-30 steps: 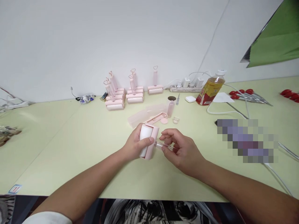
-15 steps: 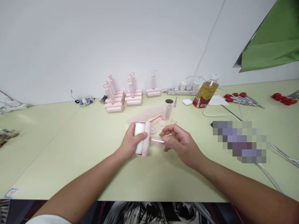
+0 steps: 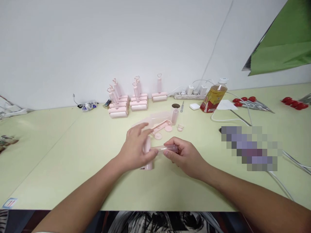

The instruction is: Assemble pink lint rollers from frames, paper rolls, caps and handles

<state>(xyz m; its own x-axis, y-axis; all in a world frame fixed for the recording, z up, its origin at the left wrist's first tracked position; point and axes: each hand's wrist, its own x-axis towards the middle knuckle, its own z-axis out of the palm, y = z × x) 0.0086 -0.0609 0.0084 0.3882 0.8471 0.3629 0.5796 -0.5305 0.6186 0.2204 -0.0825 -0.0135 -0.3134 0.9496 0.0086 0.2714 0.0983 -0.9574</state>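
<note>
A pink lint roller lies across in front of me, its clear pink handle [image 3: 167, 148] pointing right. My right hand [image 3: 190, 158] is closed round that handle. Over the roller head [image 3: 148, 165] is my left hand [image 3: 132, 149], fingers spread, thumb against the handle's inner end; it covers most of the head. Just beyond lie a long pink shell part [image 3: 162, 127], two pink discs [image 3: 158, 136] and a small pink heart-ring cap [image 3: 180, 128]. Another clear pink tube [image 3: 175, 117] stands upright behind them, beside a translucent pink piece [image 3: 157, 117].
Several lint rollers [image 3: 118, 114] with heart-ring tops stand along the wall. To their right are a power strip [image 3: 179, 95], a small screwdriver [image 3: 182, 106], a drink bottle [image 3: 213, 98] and red-handled tools [image 3: 252, 99]. White cables and a pixelated object [image 3: 250, 149] lie at right.
My left hand has loosened from the roller head and spread its fingers over it. My right hand has closed round the handle. The heart-ring cap behind it now shows fully.
</note>
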